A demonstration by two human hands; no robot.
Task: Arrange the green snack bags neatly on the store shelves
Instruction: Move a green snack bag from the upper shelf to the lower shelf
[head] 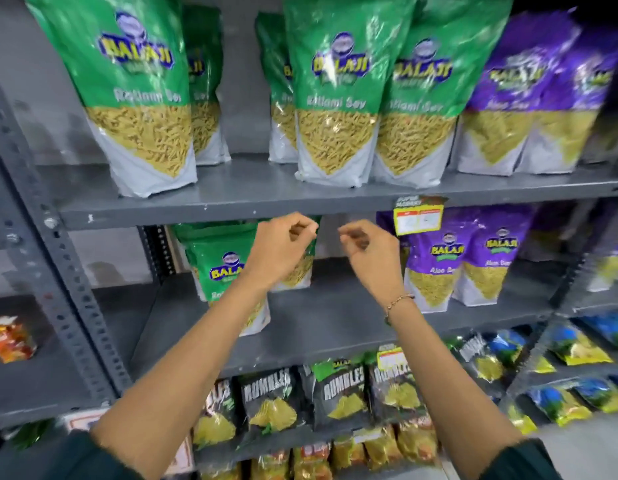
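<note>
Several green Balaji snack bags stand upright on the upper grey shelf (300,202): one at the left (127,98), two side by side in the middle (338,98), others behind them. On the shelf below, another green bag (217,271) stands partly behind my left forearm. My left hand (283,251) is raised just under the upper shelf's edge, fingers curled loosely, holding nothing. My right hand (366,254) hovers beside it, a bracelet at the wrist, fingers bent and apart, also holding nothing. A gap separates the two hands.
Purple Balaji bags (529,98) fill the right of the upper shelf and more purple bags (467,265) stand on the middle shelf. A yellow price tag (418,218) hangs from the shelf edge. Black Rumbles packs (338,389) line the lower shelf. A perforated upright post (47,237) stands at left.
</note>
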